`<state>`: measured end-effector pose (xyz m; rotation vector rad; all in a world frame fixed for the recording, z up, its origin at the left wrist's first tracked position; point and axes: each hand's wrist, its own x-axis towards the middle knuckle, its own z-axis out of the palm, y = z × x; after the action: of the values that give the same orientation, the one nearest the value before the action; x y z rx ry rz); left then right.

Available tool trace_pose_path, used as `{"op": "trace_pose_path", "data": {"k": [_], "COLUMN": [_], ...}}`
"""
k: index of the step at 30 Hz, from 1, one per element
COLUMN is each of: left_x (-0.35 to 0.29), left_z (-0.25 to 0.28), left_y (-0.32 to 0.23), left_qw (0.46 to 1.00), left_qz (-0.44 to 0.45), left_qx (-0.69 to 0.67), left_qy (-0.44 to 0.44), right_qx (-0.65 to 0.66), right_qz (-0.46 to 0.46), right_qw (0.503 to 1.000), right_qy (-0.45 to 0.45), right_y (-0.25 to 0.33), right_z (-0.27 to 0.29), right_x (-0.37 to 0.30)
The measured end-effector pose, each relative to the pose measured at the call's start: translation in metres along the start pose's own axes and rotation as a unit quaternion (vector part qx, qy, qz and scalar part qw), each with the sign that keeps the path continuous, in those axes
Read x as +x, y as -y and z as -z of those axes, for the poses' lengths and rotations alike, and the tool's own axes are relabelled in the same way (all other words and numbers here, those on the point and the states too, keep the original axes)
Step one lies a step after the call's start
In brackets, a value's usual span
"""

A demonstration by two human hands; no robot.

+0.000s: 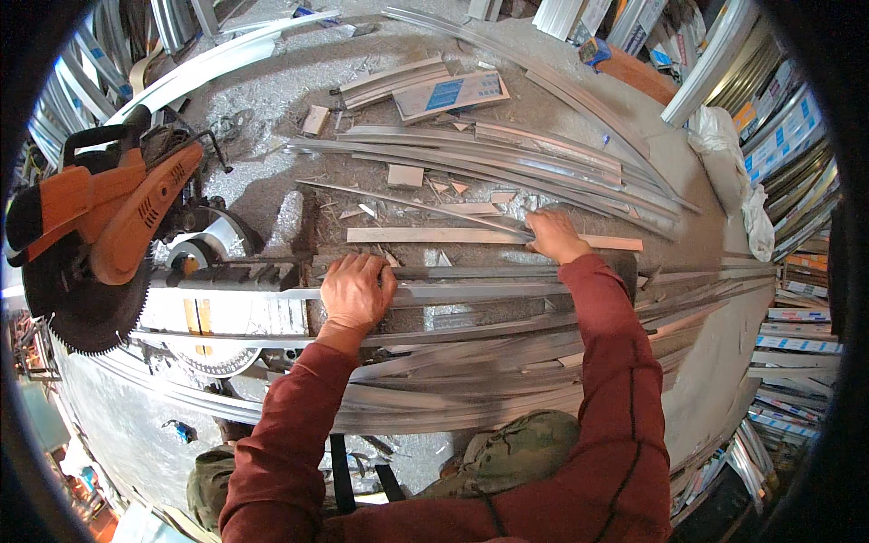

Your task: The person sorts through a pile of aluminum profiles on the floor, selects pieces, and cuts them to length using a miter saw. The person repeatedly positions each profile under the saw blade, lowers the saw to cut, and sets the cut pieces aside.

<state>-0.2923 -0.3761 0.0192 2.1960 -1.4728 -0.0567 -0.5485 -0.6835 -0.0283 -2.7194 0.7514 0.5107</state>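
"Where is the left hand (358, 291)?"

"Folded over a long metal strip (453, 290), just right of the saw's base (226, 312). Its fingertips are tucked out of sight, so I can't tell whether it grips or only presses."

"And the right hand (555, 236)?"

"Narrowed, with thumb and fingers pinching the near end of a thin strip (425, 209), which slants away to the upper left. A pale flat bar (398, 235) lies just below that strip and passes beneath the hand."

"What stands at the far left?"

"An orange saw (149, 213), its toothed blade (86, 303) raised. More metal profiles (462, 398) lie in a bundle nearer the person's knees."
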Motion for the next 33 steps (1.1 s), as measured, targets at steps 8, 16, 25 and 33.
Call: {"op": "trace_pose_path", "data": {"k": [8, 16, 25, 33], "left_x": [0.0, 0.001, -0.001, 0.001], "left_z": [-0.001, -0.005, -0.002, 0.0], "left_y": [-0.001, 0.0, 0.003, 0.002], "left_qw": [1.0, 1.0, 1.0, 1.0], "left_qz": [-0.004, -0.002, 0.003, 0.0], "left_qx": [-0.008, -0.01, 0.0, -0.005], "left_qy": [-0.008, -0.009, -0.009, -0.002], "right_qx": [0.052, -0.025, -0.008, 0.027], "right_qz": [0.035, -0.016, -0.127, -0.058], "right_qw": [0.983, 0.958, 0.988, 0.976], "right_qy": [-0.173, -0.285, -0.092, -0.206], "right_y": [0.006, -0.061, 0.01, 0.05], "right_z": [0.061, 0.132, 0.095, 0.005], "right_x": [-0.025, 0.037, 0.1, 0.088]}}
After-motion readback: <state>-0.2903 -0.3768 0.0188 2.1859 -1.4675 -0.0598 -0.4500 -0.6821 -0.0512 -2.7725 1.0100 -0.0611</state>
